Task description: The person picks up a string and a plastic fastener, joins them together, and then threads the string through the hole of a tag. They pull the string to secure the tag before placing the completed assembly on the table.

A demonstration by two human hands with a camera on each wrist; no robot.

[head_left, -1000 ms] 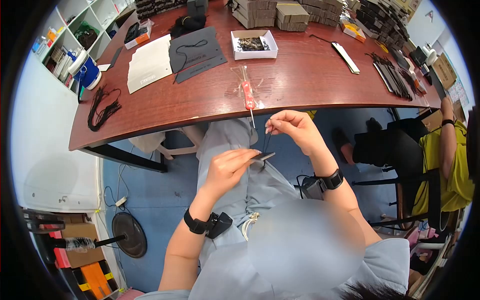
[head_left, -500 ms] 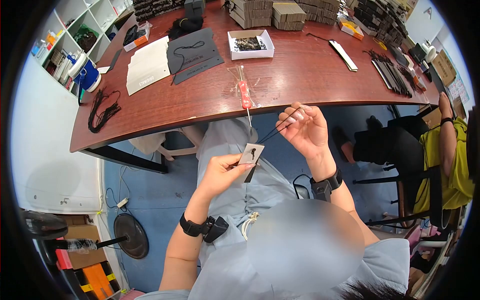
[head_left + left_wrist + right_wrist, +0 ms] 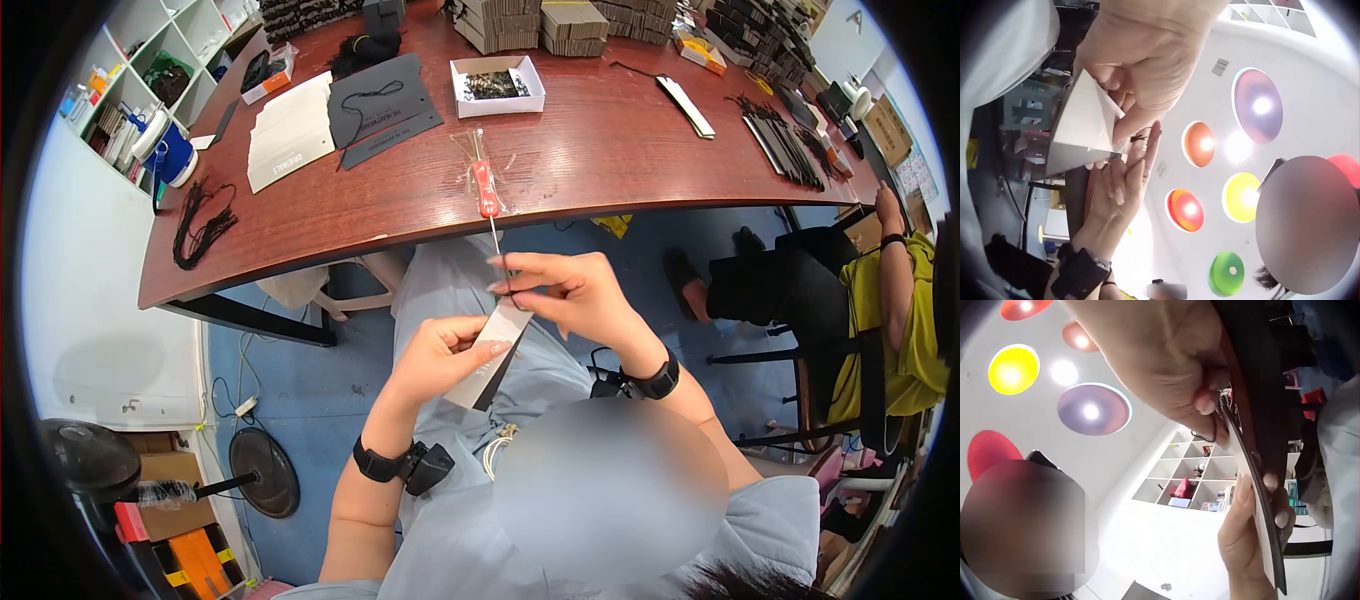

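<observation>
A white hang tag (image 3: 470, 385) with a black one behind it lies slanted over the lap. My left hand (image 3: 432, 358) pinches the pair between thumb and fingers, midway along their length. At their upper end my right hand (image 3: 575, 290) pinches a thin black cord (image 3: 507, 272), fingertips right at the tags' top edge. The right wrist view shows the stacked tags (image 3: 1259, 503) nearly edge-on, the cord partly hidden by fingers. Just beyond the right fingertips, a red-handled hook tool (image 3: 485, 190) is taped to the table, its metal shaft jutting past the edge.
On the table (image 3: 350, 215) lie large cream cards (image 3: 292, 135), dark grey cards (image 3: 400, 120), a white box (image 3: 498, 105) of small black pieces and a bundle of black cords (image 3: 205, 225). Finished-looking tags (image 3: 780, 150) lie right. Another person (image 3: 880, 330) sits at the right.
The right hand first drew the cord up and right, away from the tags, then came back to their top end. The left hand turned the tags so their white face shows lengthwise.
</observation>
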